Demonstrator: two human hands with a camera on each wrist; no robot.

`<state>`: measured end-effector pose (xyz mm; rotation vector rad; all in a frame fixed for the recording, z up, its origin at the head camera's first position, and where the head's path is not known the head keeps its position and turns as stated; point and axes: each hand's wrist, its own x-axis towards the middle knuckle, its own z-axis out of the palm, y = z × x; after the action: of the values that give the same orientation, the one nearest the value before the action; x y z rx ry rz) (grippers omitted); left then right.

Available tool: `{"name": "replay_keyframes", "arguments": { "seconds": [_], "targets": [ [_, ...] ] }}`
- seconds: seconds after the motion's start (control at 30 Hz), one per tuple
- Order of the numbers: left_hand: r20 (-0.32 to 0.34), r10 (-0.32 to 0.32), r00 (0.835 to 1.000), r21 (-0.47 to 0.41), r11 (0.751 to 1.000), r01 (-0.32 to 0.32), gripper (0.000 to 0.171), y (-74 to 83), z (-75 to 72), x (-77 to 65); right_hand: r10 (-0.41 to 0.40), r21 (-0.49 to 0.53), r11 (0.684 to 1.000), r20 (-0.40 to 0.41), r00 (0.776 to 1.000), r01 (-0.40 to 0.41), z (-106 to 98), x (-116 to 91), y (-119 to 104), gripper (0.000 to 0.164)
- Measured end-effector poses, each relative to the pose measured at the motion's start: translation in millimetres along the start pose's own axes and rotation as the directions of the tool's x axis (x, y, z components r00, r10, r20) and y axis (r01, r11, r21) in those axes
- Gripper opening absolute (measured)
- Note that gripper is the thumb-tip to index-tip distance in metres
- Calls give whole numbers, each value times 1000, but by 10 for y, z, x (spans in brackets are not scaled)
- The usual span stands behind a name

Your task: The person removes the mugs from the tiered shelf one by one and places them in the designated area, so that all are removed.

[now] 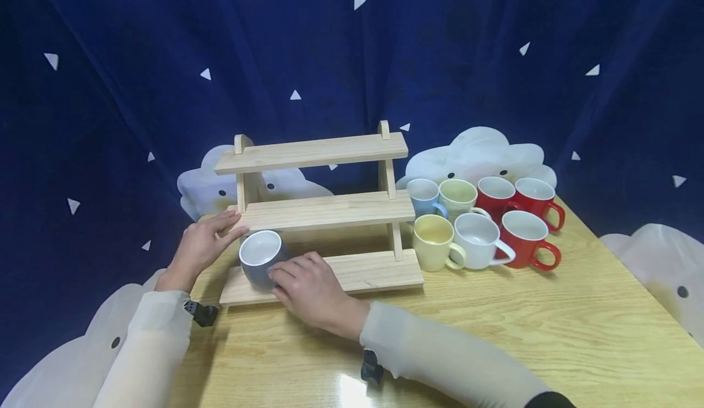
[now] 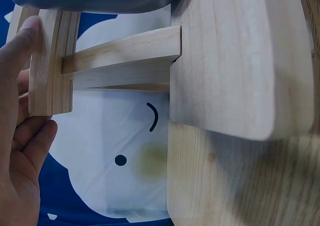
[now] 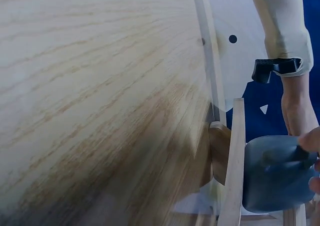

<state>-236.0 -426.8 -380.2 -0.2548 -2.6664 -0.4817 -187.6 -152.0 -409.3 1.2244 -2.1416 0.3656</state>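
A grey-blue mug [image 1: 255,272] with a white inside stands on the left end of the bottom board [image 1: 379,272] of a three-tier wooden shelf. My right hand [image 1: 316,292] holds the mug by its right side, where its handle is hidden. The right wrist view shows the mug [image 3: 275,178] resting against the board, with a few fingertips at its edge. My left hand [image 1: 200,243] grips the left end of the middle board [image 1: 330,209]. In the left wrist view, the thumb lies over that board end [image 2: 47,70] and the fingers curl behind it.
Right of the shelf several mugs stand close together: a light blue one [image 1: 422,197], a pale green one [image 1: 458,197], a yellow one [image 1: 432,246], a white one [image 1: 475,243] and red ones [image 1: 522,240]. A dark blue curtain [image 1: 330,41] hangs behind the wooden table [image 1: 495,316].
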Motion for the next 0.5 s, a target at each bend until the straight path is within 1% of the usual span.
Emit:
{"name": "replay_keyframes", "arguments": {
  "seconds": [0.07,0.13,0.2,0.23,0.27,0.33,0.4,0.5],
  "targets": [
    [3,-10,1000,-2,1000,10,56,1,0,0,46,26,999,42,998,-48,-22,2,-1,27],
    [3,-15,1000,-5,1000,15,56,4,-2,1,103,59,992,93,990,-109,-43,11,2,30],
    [3,-16,1000,-8,1000,16,56,7,-4,0,174,103,976,153,973,-191,-64,32,11,33],
    [1,-16,1000,-9,1000,16,56,5,-5,-1,210,129,963,187,960,-236,-74,44,17,35],
    [0,-16,1000,-10,1000,16,56,7,-7,0,245,158,946,221,944,-283,-81,58,26,36],
    [1,-16,1000,-8,1000,16,57,6,-7,-2,303,227,901,283,910,-371,-91,85,46,38],
    [4,-17,1000,-6,1000,17,58,0,-6,-4,342,298,845,338,877,-444,-88,103,69,38],
    [13,-23,1000,-5,1000,24,59,3,-5,-8,363,404,755,398,843,-516,-57,111,102,36]
  ]
}}
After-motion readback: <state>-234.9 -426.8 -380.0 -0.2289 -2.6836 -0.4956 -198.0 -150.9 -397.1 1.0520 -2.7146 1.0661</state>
